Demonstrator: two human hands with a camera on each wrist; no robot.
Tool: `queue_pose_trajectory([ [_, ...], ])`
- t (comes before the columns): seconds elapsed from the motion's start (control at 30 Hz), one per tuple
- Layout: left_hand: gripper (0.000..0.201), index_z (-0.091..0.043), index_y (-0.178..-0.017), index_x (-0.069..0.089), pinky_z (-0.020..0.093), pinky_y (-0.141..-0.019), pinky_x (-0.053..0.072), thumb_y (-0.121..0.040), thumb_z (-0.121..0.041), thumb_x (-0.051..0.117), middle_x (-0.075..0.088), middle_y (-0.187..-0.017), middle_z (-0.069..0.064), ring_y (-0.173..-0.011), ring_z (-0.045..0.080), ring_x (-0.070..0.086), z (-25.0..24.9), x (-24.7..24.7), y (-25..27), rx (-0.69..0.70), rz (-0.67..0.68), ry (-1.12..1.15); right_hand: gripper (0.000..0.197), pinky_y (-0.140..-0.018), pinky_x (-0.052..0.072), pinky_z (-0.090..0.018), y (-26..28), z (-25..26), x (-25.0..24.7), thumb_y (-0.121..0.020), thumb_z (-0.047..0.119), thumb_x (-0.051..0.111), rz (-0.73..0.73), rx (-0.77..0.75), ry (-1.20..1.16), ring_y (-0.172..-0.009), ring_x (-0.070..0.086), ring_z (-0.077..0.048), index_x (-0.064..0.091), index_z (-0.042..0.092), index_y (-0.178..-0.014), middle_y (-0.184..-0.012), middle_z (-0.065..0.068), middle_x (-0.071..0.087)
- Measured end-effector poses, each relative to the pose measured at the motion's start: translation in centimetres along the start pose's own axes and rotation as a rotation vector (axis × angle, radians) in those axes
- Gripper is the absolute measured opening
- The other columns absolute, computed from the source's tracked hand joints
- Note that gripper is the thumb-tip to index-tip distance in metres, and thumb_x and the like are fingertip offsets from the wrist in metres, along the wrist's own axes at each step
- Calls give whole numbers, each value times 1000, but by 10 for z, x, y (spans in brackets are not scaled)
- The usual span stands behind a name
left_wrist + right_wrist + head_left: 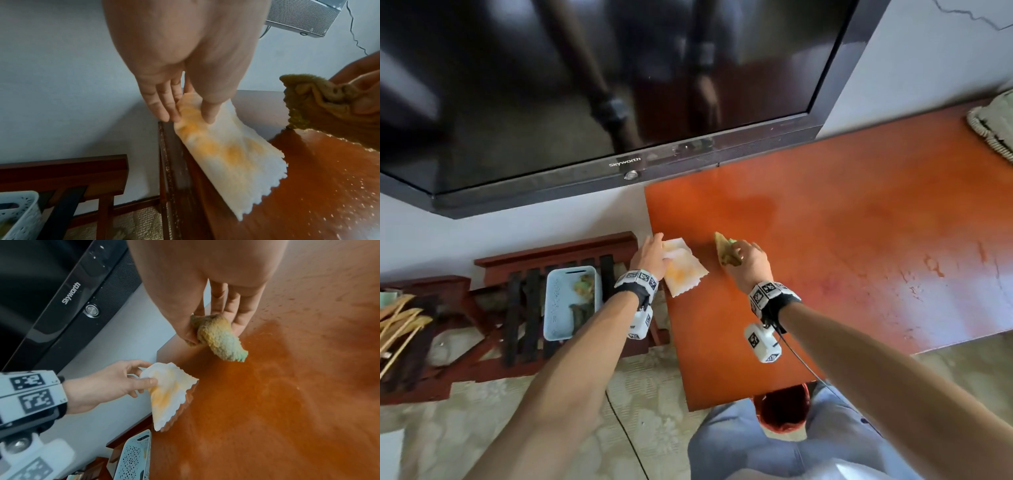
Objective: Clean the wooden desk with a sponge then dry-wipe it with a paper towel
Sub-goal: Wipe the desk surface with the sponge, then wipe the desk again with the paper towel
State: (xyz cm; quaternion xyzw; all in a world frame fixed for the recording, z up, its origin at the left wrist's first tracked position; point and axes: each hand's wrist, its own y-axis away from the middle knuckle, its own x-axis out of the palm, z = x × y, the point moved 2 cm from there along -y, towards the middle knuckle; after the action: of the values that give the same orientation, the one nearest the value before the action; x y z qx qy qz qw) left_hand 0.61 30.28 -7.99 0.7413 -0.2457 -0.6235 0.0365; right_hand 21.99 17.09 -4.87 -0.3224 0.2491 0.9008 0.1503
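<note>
— Pinching a sponge (220, 340) in the right hand (748, 262), thumb and fingers clamped on its crumpled top, low over the tabletop (825, 246).
— And the left hand (650, 255)?
— Pinching a paper towel (226, 152) by one corner at the tabletop's left edge, sheet trailing on the wood.
— Handling?
— Sponge soft, nubbly, probably damp; best gripped broadly. Towel thin, limp, scalloped, orange-stained; likely tears if dragged wet. Glossy wood, wet patches showing.

Orange-stained white paper towel (226, 155), green-yellow sponge (220, 337)
</note>
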Motion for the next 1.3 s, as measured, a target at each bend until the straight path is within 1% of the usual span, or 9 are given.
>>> queue_pose_trajectory([
  [0.2, 20, -18, -101, 66, 38, -87, 48, -82, -23, 70, 52, -115, 4, -111, 29, 51, -3, -4, -11, 18, -8, -49, 48, -80, 39, -23, 20, -13, 8, -77, 17, 68, -38, 32, -20, -106, 53, -20, 60, 24, -124, -108, -1, 59],
  [0.3, 12, -24, -87, 58, 32, -70, 45, -80, -16, 61, 63, -97, -1, -93, 27, 59, 2, -24, 18, -34, -94, 170, 52, -83, 44, -24, 27, -6, 15, -77, 19, 69, -11, 2, 29, -110, 54, -21, 59, 23, -128, -116, -4, 59],
  [0.43, 14, -26, -94, 58, 34, -63, 49, -84, -26, 67, 66, -84, -8, -77, 17, 60, 34, -62, 90, -127, -239, 450, 57, -95, 49, -36, 29, 29, 47, -79, 20, 67, 69, -133, 138, -129, 44, -30, 54, 21, -135, -132, -11, 54],
  [0.57, 7, -21, -95, 69, 17, -57, 46, -88, -23, 70, 67, -79, -9, -72, 8, 62, 73, -91, 155, -261, -298, 557, 60, -80, 56, -43, 11, 63, 88, -81, 16, 61, 72, -266, 311, -123, 42, -29, 45, 20, -138, -131, -5, 48],
  [0.73, 9, -24, -92, 69, 11, -55, 37, -85, -19, 72, 67, -77, -10, -68, 1, 58, 103, -107, 205, -274, -324, 567, 47, -86, 54, -47, -7, 69, 118, -91, 33, 57, 198, -263, 438, -125, 40, -31, 48, 22, -136, -138, -8, 42],
  [0.87, 11, -22, -90, 69, 17, -57, 43, -89, -33, 69, 66, -75, -9, -67, 1, 59, 88, -100, 204, -274, -244, 725, 50, -98, 47, -37, 13, 82, 104, -94, 57, 44, 196, -261, 100, -119, 53, -21, 55, 30, -133, -130, 1, 59],
  [1.03, 46, -13, -102, 70, 40, -68, 64, -93, -56, 56, 75, -90, 10, -76, 21, 75, 37, -64, 180, -344, 38, 994, 46, -92, 56, -44, 83, 81, 67, -90, 62, 57, 757, 182, -541, -107, 66, -22, 61, 28, -120, -118, -4, 68],
  [1.17, 45, -18, -105, 72, 40, -77, 63, -79, -54, 68, 76, -100, 8, -86, 21, 76, 10, -35, 172, -375, 199, 1047, 44, -90, 56, -49, 99, 40, 44, -80, 40, 80, 793, 218, -694, -105, 69, -31, 68, 21, -119, -114, -10, 72],
  [1.3, 17, -22, -86, 69, 42, -78, 62, -77, -32, 79, 74, -85, 0, -85, 22, 73, -10, -16, 180, -347, 106, 978, 24, -61, 54, -27, 94, 15, 6, -82, 10, 79, 601, 14, -485, -72, 68, -12, 70, 9, -104, -84, -1, 72],
])
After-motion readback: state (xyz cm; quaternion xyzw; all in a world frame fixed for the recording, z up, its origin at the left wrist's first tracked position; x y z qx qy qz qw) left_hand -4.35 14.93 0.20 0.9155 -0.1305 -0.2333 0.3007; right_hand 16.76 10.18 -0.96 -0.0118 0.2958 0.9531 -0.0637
